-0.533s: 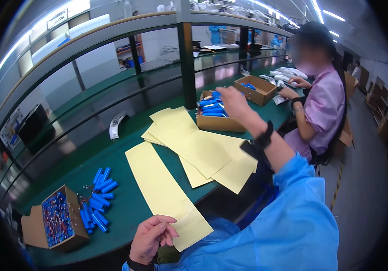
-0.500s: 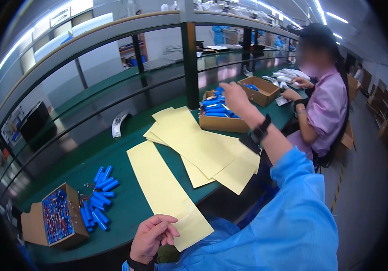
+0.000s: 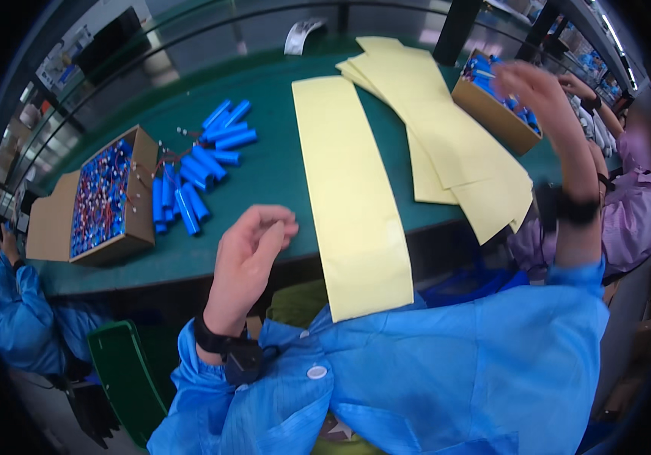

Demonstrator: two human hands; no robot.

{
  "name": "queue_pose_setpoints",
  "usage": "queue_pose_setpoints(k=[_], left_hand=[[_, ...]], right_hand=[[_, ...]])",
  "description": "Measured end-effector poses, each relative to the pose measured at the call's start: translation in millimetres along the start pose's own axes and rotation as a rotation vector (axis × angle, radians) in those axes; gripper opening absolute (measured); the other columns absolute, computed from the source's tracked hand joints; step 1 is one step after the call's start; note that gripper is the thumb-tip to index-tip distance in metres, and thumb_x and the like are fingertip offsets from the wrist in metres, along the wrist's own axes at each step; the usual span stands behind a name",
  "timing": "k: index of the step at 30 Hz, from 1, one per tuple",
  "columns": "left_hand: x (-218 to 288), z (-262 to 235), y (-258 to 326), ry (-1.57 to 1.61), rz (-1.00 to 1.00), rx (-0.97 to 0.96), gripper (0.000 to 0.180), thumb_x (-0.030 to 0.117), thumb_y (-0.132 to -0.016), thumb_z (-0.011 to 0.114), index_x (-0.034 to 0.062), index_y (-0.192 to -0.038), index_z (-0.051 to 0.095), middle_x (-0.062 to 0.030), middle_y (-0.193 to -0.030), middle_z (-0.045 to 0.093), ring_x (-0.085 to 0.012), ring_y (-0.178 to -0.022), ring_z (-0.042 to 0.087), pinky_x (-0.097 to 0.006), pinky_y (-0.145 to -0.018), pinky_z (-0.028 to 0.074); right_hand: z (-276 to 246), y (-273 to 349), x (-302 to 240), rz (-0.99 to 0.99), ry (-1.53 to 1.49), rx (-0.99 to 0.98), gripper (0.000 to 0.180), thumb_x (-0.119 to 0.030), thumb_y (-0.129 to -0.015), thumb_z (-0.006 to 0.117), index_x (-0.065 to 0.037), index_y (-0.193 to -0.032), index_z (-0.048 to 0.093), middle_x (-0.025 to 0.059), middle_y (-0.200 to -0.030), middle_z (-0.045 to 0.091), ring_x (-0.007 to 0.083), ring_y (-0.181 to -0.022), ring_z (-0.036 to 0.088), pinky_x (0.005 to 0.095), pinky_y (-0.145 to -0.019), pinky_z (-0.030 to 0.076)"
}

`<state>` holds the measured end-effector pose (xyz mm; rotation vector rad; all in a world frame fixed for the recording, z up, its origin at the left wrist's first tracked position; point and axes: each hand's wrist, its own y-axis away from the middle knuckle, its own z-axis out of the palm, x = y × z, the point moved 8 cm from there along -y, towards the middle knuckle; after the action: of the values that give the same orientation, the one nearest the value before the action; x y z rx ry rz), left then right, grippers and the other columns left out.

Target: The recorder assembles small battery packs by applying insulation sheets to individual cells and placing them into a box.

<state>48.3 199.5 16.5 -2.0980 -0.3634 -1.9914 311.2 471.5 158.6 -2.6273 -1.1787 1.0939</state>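
My left hand (image 3: 250,254) hovers by the table's front edge, its fingers loosely curled in with the thumb close to them and nothing in them. To its right lies a long pale yellow sheet (image 3: 356,205), its near end hanging past the edge toward my blue sleeve. My right hand (image 3: 532,85) is stretched out at the right, over an open cardboard box (image 3: 501,117) of blue cylindrical battery cells (image 3: 482,70). Motion smears its fingers, so any held thing cannot be made out. Between the hands are several overlapping yellow sheets (image 3: 447,136).
At the left, an open box (image 3: 117,246) holds many wired blue cells, with several loose blue cells (image 3: 202,168) beside it on the green table (image 3: 265,174). A curved white piece (image 3: 303,34) lies at the back. People sit on both sides; a green chair (image 3: 130,379) is at lower left.
The view has swung, so the table's things sit further right and higher. My left hand is now apart from the long sheet it overlapped. My right hand stays over the box, blurred.
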Motion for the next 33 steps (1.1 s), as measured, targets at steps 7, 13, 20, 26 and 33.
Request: queue_pose_setpoints(k=[7,13,20,26,33], left_hand=[[-1,34,-4,0.11,0.021,-0.171,0.027,0.014,-0.092,0.049,-0.0016,-0.115,0.051,-0.0101,-0.114,0.057,-0.0152,-0.108,0.053,-0.027,-0.088,0.042],[-30,37,19,0.023,-0.543,-0.431,0.039,0.03,-0.093,0.053,-0.0011,-0.117,0.051,-0.0117,-0.117,0.056,-0.0156,-0.108,0.054,-0.03,-0.087,0.044],[-31,101,7,1.119,-0.474,-0.372,0.04,0.017,-0.091,0.055,-0.0015,-0.124,0.046,-0.0139,-0.12,0.054,-0.0244,-0.108,0.055,-0.035,-0.093,0.046],[-24,103,5,1.015,-0.326,-0.346,0.042,0.012,-0.089,0.056,-0.0024,-0.126,0.043,-0.0133,-0.121,0.054,-0.0235,-0.106,0.056,-0.035,-0.091,0.047],[-26,103,4,0.941,-0.299,-0.291,0.039,0.014,-0.09,0.056,-0.0018,-0.124,0.046,-0.0111,-0.117,0.055,-0.0197,-0.103,0.057,-0.033,-0.087,0.048]], right_hand=[[204,193,-37,0.489,-0.521,-0.471,0.025,-0.021,-0.09,0.057,0.002,-0.099,0.062,0.0081,-0.09,0.066,0.0155,-0.081,0.062,0.0282,-0.075,0.048],[209,180,-59,0.43,-1.372,-0.017,0.03,-0.011,-0.09,0.055,0.005,-0.115,0.056,0.0098,-0.104,0.063,0.0138,-0.093,0.06,0.0274,-0.082,0.047],[209,181,-67,0.365,-0.994,-0.388,0.032,-0.013,-0.089,0.058,0.003,-0.116,0.056,0.0084,-0.103,0.063,0.0116,-0.087,0.06,0.0256,-0.077,0.048],[121,169,-107,0.107,-0.083,0.42,0.024,-0.004,-0.072,0.071,-0.002,-0.093,0.061,0.009,-0.081,0.057,0.0161,-0.066,0.057,0.0267,-0.058,0.047],[156,151,-112,0.018,0.066,0.41,0.02,-0.004,-0.07,0.073,-0.002,-0.082,0.057,0.0091,-0.079,0.054,0.0225,-0.067,0.057,0.0303,-0.056,0.047]])
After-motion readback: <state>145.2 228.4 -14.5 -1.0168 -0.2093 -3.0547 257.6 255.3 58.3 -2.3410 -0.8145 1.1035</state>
